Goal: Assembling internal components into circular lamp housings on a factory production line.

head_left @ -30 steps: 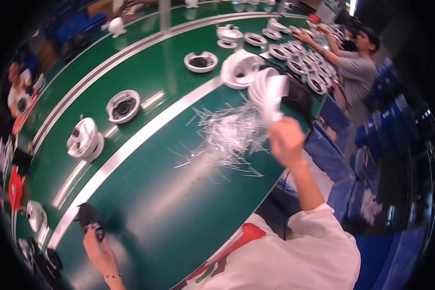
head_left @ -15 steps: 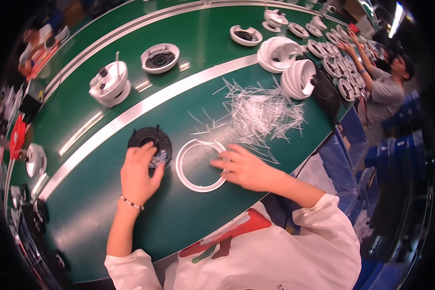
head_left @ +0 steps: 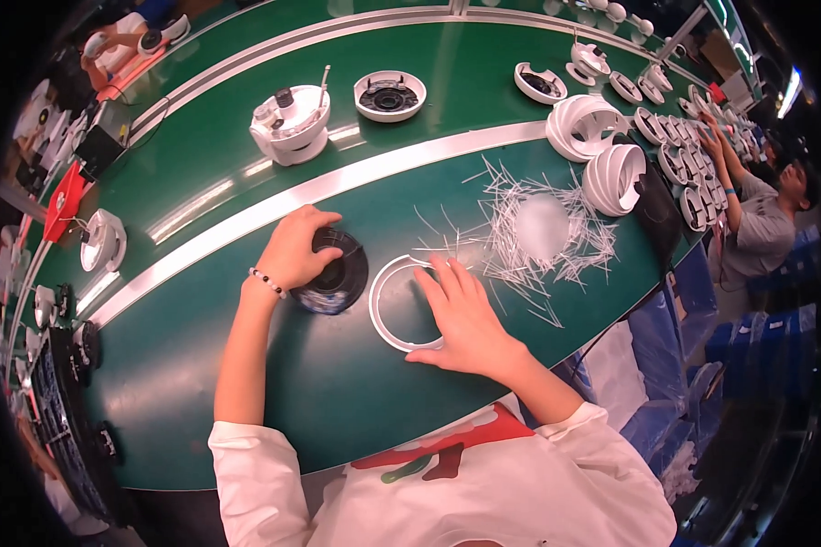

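A black round housing (head_left: 348,279) sits on the green bench, its surface slightly blurred. Over its upper left edge curls my left hand (head_left: 290,251), the thumb reaching across its top; the fingertips partly hide behind the hand. To the right lies a thin white ring (head_left: 380,321) with a notch in its far rim. My right hand (head_left: 465,321) spans the ring's right side, thumb at the near rim and fingers at the far rim. Beyond it is a heap of thin white strips (head_left: 506,232) with a pale, blurred round patch (head_left: 542,228) over it.
White swirled shells (head_left: 614,178) and a black bag (head_left: 657,214) stand at the right. Across a white rail, white housings (head_left: 292,128) and a white bowl with a black inside (head_left: 389,97) rest on the far belt. A co-worker (head_left: 762,214) reaches toward several white rings.
The whole view has shifted. My left hand has moved from over the black housing to its upper left edge. My right hand has spread further across the white ring. A pale patch now shows on the strips.
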`<state>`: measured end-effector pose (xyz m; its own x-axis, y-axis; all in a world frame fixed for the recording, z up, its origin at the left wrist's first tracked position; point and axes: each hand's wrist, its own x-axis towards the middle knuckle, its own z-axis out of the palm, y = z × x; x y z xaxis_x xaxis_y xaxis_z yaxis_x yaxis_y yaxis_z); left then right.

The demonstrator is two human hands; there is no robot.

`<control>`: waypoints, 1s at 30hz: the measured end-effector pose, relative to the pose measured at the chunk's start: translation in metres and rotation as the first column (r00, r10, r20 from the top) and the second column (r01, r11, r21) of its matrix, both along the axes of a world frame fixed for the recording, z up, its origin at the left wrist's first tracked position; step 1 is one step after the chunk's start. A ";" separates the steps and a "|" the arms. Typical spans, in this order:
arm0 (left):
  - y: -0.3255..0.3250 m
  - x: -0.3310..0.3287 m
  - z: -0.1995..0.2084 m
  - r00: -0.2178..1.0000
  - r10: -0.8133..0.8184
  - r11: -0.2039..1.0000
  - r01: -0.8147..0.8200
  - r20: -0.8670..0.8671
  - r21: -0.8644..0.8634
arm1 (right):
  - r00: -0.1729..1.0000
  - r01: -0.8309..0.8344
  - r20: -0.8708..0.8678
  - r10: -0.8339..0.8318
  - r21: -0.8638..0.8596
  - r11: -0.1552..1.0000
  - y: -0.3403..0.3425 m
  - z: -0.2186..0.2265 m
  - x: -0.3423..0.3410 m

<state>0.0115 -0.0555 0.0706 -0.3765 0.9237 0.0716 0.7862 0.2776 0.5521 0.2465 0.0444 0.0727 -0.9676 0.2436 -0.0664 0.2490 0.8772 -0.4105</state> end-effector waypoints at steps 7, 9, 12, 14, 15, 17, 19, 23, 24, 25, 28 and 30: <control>-0.028 -0.013 -0.016 0.648 0.178 0.933 -0.349 0.741 0.082 | 0.981 -0.161 0.102 0.163 -0.033 0.986 0.014 0.027 -0.005; -0.025 -0.008 -0.030 0.540 0.139 0.892 -0.432 0.830 0.131 | 0.991 -0.067 0.112 0.066 -0.003 0.998 0.004 0.023 -0.007; -0.026 0.005 -0.036 0.323 0.031 0.814 -0.557 0.946 0.164 | 0.994 -0.005 0.105 0.008 -0.028 1.000 0.001 0.015 -0.009; -0.026 0.015 -0.041 0.155 -0.090 0.771 -0.614 0.984 0.167 | 0.995 -0.022 0.099 0.030 -0.074 0.997 0.003 0.012 -0.006; -0.027 0.019 -0.042 0.152 -0.091 0.774 -0.611 0.984 0.166 | 0.998 -0.019 0.052 0.022 -0.056 0.998 0.006 0.011 -0.005; -0.025 0.031 -0.042 0.075 -0.186 0.713 -0.675 0.980 0.187 | 1.000 -0.013 0.004 0.014 -0.030 0.999 0.012 0.011 -0.007; -0.021 0.045 -0.044 0.076 -0.247 0.692 -0.684 0.966 0.231 | 0.885 0.125 -0.374 -0.278 -0.384 0.915 0.013 0.012 -0.010; -0.011 0.075 -0.042 0.029 -0.211 0.792 -0.582 0.977 0.188 | 0.795 0.075 -0.520 -0.311 -0.424 0.902 0.002 0.008 -0.037; -0.011 0.084 -0.041 0.013 -0.226 0.797 -0.572 0.974 0.192 | 0.820 0.076 -0.519 -0.242 -0.321 0.944 -0.001 0.006 -0.042; -0.009 0.090 -0.037 -0.003 -0.245 0.802 -0.563 0.970 0.201 | 0.837 0.094 -0.502 -0.216 -0.255 0.962 -0.002 0.006 -0.046; -0.017 0.077 -0.026 -0.273 -0.408 0.865 -0.421 0.871 0.273 | 0.817 0.074 -0.540 -0.204 -0.253 0.965 0.002 0.006 -0.046; -0.019 0.070 -0.027 -0.511 -0.431 0.895 -0.346 0.744 0.282 | 0.846 -0.040 -0.519 -0.124 -0.295 0.955 0.002 0.005 -0.045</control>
